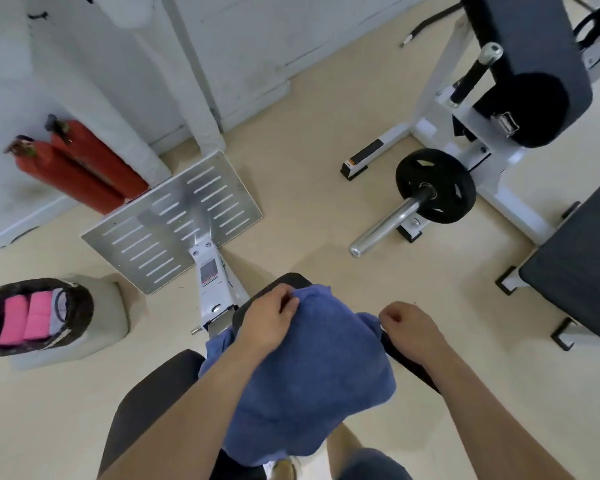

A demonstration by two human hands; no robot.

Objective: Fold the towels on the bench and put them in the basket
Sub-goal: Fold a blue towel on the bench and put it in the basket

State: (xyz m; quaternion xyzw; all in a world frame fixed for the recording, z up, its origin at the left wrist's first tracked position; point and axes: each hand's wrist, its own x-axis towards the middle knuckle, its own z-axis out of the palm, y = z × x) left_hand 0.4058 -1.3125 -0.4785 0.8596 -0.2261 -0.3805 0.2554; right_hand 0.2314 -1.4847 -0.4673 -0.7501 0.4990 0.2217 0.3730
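Blue towel [312, 368] draped, rumpled, over the black bench [146, 393]. Left hand [269, 318] pinches its far hem; right hand [407, 327] pinches the right corner. Risk, my judgement: uneven pinches skew the fold, or slack slides floorward. Long axis runs from me outward. Basket [87, 313] well left, holding pink towels [25, 317].

Blue towel [312, 372]: soft matt terry cloth. Footplate [174, 220]: brushed, slotted metal. Bar [388, 221]: glossy chrome. Weight plate [435, 185]: matt black.

1 blue towel [309, 375]; 2 pink towels [37, 315]; 1 basket [84, 303]; 2 red extinguishers [84, 161]
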